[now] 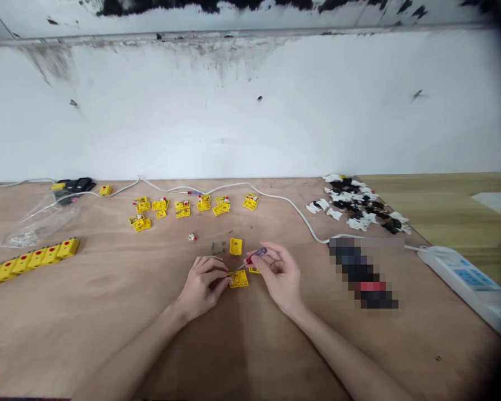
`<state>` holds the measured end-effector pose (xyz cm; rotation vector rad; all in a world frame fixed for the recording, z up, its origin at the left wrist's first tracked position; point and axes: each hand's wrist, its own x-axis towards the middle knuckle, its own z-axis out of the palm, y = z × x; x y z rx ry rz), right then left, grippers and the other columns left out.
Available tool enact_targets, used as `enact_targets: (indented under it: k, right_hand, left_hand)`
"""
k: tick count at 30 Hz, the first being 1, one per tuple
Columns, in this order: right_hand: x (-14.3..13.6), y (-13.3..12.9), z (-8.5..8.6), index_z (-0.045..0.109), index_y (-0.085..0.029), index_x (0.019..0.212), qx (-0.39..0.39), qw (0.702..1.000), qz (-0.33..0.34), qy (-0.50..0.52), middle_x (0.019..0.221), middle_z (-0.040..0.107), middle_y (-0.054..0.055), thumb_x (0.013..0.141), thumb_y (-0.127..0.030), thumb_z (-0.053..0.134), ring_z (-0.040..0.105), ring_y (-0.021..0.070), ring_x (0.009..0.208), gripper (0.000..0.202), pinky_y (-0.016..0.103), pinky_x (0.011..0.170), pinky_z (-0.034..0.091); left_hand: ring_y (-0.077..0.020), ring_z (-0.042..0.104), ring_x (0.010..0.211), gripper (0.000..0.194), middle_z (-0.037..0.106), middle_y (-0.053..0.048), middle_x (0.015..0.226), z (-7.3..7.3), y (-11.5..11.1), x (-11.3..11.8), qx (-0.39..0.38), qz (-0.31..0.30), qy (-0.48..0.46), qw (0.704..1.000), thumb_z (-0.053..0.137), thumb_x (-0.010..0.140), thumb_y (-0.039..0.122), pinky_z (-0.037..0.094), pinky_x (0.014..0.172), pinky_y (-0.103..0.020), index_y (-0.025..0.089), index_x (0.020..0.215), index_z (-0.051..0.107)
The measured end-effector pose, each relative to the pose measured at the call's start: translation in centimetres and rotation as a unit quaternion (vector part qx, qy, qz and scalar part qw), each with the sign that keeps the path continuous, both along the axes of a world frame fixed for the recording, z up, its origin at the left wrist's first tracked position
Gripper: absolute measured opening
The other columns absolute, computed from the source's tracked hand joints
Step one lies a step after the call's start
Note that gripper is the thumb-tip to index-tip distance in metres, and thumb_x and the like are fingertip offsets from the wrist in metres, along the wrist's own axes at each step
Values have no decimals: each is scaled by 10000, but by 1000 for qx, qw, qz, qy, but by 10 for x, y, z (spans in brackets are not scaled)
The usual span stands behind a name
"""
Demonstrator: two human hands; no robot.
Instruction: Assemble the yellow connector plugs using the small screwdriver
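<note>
My right hand [283,274] is closed round a small screwdriver [259,253] with a purple and red handle. Its thin shaft slants down and left to a yellow plastic housing half [239,279] on the table. The fingers of my left hand [206,283] pinch the left edge of that housing half. Just beyond it lies a yellow cover [236,246], with small metal parts [217,248] to its left. Another yellow piece [254,270] is partly hidden by my right hand. A small white and red part [192,237] sits farther up the table.
Several opened yellow housings [182,209] lie in a row toward the wall. A line of yellow boxes [29,260] and a clear plastic bag [42,220] are on the left. A white cable [292,203] runs to a power strip [463,278]; black and white pieces [354,203] are heaped at right.
</note>
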<state>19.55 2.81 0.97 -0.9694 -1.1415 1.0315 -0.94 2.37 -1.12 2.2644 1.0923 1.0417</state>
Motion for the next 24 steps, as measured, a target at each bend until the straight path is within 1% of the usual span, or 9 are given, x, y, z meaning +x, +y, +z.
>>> enact_targets:
  k: [3,5,7,9,11,15,20,21,24]
  right_hand:
    - [-3,-4,-1,608,-245,1161,5,1000,13,-10,917,760,53,848,-395,752,767,229,791,377,385,737,681]
    - [-5,-7,-2,608,-253,1203,17,998,58,-21,1035,748,72,901,-390,689,765,227,859,341,394,790,672]
    - [-6,-10,-3,528,-273,1333,23,995,94,-24,1136,721,83,940,-370,640,757,221,928,420,402,845,657]
    - [-8,-11,-5,411,-293,1431,20,995,93,-20,1153,710,83,942,-365,638,754,214,940,543,396,855,654]
    - [-9,-11,-7,397,-298,1425,18,996,84,-16,1138,709,76,937,-376,644,753,209,935,552,379,833,661]
    - [-10,-9,-9,511,-271,1318,27,996,82,-27,1125,710,70,946,-373,629,751,194,908,404,348,803,660]
    - [-11,-10,-12,524,-269,1338,47,995,83,-31,1108,720,66,946,-327,638,750,168,855,412,329,814,645]
    - [-11,-10,-12,529,-270,1339,53,995,82,-28,1112,719,67,943,-313,645,750,169,862,416,324,810,645]
    - [-9,-9,-11,541,-273,1337,61,995,73,-12,1119,717,70,936,-283,658,747,177,883,418,319,797,649]
  left_hand:
    - [-211,640,993,77,712,-46,952,0,0,0,7,2,-1,1000,644,931,222,473,867,-388,225,917,719]
    - [-209,638,987,77,706,-46,955,-1,0,-1,12,3,-5,1000,642,931,216,469,863,-380,223,917,717]
    - [-205,639,974,74,702,-43,962,0,1,-1,15,1,-5,1000,643,929,214,466,851,-372,223,917,716]
    - [-203,639,963,72,700,-40,969,-1,1,-1,17,-5,-3,1000,646,929,219,464,841,-366,226,919,717]
    - [-202,638,960,71,698,-40,970,-1,1,-1,19,-11,-2,1000,648,930,223,464,841,-365,230,925,718]
    - [-196,634,964,72,697,-38,974,-4,1,-2,20,-28,3,999,651,931,214,463,852,-360,234,954,716]
    - [-206,632,980,78,693,-42,1005,-3,0,-3,15,-29,7,999,648,938,243,463,856,-363,242,985,710]
    - [-212,628,993,108,691,-47,1032,-1,0,-3,9,-28,13,999,656,934,263,465,862,-367,249,1030,704]
    - [-232,615,1036,316,673,-67,1121,3,0,-3,-15,-25,30,999,710,891,322,474,890,-388,256,1193,647]
